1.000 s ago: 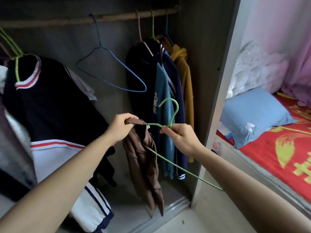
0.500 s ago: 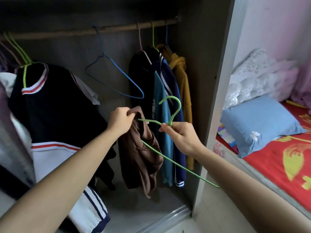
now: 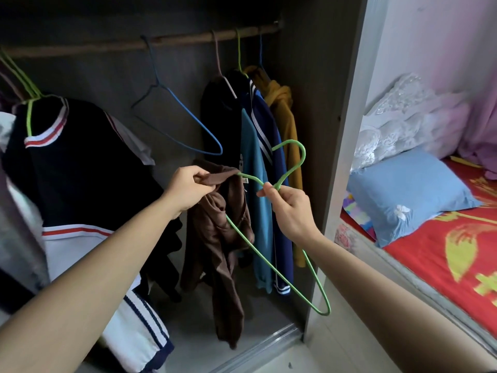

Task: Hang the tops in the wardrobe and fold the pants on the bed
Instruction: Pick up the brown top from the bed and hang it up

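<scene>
In front of the open wardrobe, my left hand (image 3: 189, 185) grips the top edge of a brown top (image 3: 219, 238), which hangs down crumpled. My right hand (image 3: 289, 208) pinches a green wire hanger (image 3: 269, 261) at the base of its hook. One arm of the hanger runs into the brown top's opening beside my left hand; the other arm slants down to the right, outside the cloth. Above runs the wardrobe rail (image 3: 172, 41).
An empty blue hanger (image 3: 185, 122) hangs on the rail. Black, teal, navy and mustard tops (image 3: 265, 168) hang at the right, a black-and-white jacket (image 3: 70, 168) at the left. The wardrobe's side panel (image 3: 341, 146) stands right, with the red bed (image 3: 443, 251) and blue pillow (image 3: 408, 195) beyond.
My left hand has shifted its hold on the brown top, and the cloth has dropped longer again after bunching up. The hanger's left arm sits further inside the opening.
</scene>
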{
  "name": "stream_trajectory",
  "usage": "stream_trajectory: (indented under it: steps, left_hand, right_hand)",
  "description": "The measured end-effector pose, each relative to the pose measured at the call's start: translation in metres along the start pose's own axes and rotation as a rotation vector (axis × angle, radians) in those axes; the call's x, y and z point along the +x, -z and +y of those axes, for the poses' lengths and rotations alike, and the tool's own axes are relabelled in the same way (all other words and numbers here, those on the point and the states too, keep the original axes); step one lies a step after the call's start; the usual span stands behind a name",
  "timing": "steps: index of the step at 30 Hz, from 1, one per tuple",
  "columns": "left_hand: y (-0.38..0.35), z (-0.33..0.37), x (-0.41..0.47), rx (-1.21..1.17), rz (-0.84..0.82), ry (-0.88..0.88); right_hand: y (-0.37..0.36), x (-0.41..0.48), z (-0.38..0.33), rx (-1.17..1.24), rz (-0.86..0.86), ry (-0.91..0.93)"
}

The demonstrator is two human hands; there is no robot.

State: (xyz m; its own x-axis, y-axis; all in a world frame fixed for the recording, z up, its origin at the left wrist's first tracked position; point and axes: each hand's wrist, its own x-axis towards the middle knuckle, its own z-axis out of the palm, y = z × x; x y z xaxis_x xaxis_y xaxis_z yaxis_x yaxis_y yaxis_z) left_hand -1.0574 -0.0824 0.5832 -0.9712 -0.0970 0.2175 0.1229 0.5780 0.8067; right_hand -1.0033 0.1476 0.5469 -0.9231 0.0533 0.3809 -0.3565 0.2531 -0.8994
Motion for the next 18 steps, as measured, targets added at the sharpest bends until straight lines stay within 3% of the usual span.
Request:
stream_trajectory:
  steps: [6, 9, 12, 18]
  left_hand:
    - [0.004, 0.001, 0.0, 0.207, 0.152, -0.049]
    - [0.005, 0.007, 0.0, 0.2, 0.194, -0.063]
    - [-0.002, 0.006, -0.004, 0.244, 0.111, -0.087]
    - [-0.003, -0.008, -0.01, 0.125, 0.048, 0.068]
  right_hand:
    - [-0.003, -0.003, -0.004, -0.058, -0.058, 0.049]
    - [-0.009, -0.007, 0.009, -0.271, -0.25, -0.028]
    - [-0.007, -0.005, 0.012, -0.347, -0.429, -0.144]
    - [0.016, 0.005, -0.015, -0.235, -0.253, 0.021]
